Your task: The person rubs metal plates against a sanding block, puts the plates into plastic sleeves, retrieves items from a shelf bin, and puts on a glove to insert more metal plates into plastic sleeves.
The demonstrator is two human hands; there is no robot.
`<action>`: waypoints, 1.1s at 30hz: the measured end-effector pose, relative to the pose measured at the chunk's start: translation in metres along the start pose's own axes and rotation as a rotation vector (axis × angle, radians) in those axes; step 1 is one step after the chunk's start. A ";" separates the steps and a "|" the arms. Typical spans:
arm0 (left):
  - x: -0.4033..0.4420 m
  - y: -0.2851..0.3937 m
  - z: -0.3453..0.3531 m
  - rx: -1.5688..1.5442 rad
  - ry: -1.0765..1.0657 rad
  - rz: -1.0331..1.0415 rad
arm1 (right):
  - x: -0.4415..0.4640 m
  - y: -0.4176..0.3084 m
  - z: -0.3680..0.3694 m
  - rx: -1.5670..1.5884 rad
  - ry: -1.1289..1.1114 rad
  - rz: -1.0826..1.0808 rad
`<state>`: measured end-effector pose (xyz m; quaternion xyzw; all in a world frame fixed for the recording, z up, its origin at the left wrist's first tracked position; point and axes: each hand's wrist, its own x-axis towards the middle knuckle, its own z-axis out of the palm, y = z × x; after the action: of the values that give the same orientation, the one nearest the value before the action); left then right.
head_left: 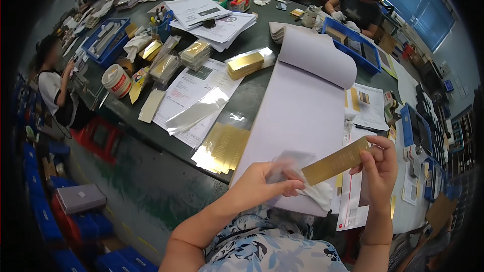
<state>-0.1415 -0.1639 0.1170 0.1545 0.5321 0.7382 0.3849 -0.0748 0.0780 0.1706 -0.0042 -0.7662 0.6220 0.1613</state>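
Note:
My right hand [378,163] pinches one end of a flat gold plate [335,162] with fine lettering on it. The plate's other end reaches the mouth of a clear plastic sleeve [297,160], which is closed in the fingers of my left hand [269,178]. Whether the plate's tip lies inside the sleeve or just against it, I cannot tell. Below my left fingers hangs a crumpled white cloth [320,195]. Under both hands lies a long pad of white paper [307,105], its top sheets rolled back. Just left of it, several gold plates [222,146] lie fanned out in clear wrapping.
Wrapped gold bundles [247,64], clear empty sleeves [199,111] and printed sheets [176,88] cover the left side. A white tub [117,80] stands near the edge. Blue trays [373,63] sit farther off. A person in a dark cap [360,7] works across the table; another stands at left.

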 end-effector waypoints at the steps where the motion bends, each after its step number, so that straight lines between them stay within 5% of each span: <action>1: -0.001 0.001 -0.001 -0.014 0.006 -0.003 | -0.001 0.000 0.004 0.003 -0.010 0.000; 5: 0.003 -0.004 -0.001 0.183 -0.004 0.077 | -0.014 0.007 0.028 -0.039 -0.189 0.050; 7: 0.001 -0.003 0.000 0.207 0.029 0.141 | -0.016 0.013 0.034 -0.268 -0.285 -0.148; 11: -0.013 0.012 -0.011 0.144 0.138 0.048 | -0.006 0.010 0.028 -0.072 -0.202 -0.093; 13: -0.014 0.009 -0.017 0.256 0.129 0.165 | -0.007 0.005 0.040 -0.119 -0.179 -0.046; 15: -0.014 0.003 -0.019 0.282 0.138 0.198 | -0.002 0.009 0.044 -0.296 -0.470 -0.224; 20: -0.014 -0.003 -0.029 0.292 0.163 0.280 | 0.002 0.026 0.059 0.011 -0.403 0.090; 22: -0.018 0.002 -0.053 0.006 0.251 0.173 | 0.017 0.028 0.061 0.082 -0.275 0.203; 24: -0.017 -0.005 -0.081 0.092 0.629 0.305 | 0.034 0.029 0.061 0.090 -0.256 0.196; 25: -0.018 -0.011 -0.094 0.097 0.633 0.309 | 0.040 0.031 0.062 0.098 -0.238 0.191; 27: -0.019 -0.021 -0.117 1.104 0.974 0.140 | 0.049 0.034 0.068 0.087 -0.248 0.168; 33: -0.014 -0.043 -0.138 1.065 0.912 0.075 | 0.068 0.045 0.085 0.054 -0.315 0.196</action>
<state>-0.2031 -0.2599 0.0276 0.0154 0.9240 0.3809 -0.0303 -0.1691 0.0213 0.1292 0.0229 -0.7609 0.6481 -0.0217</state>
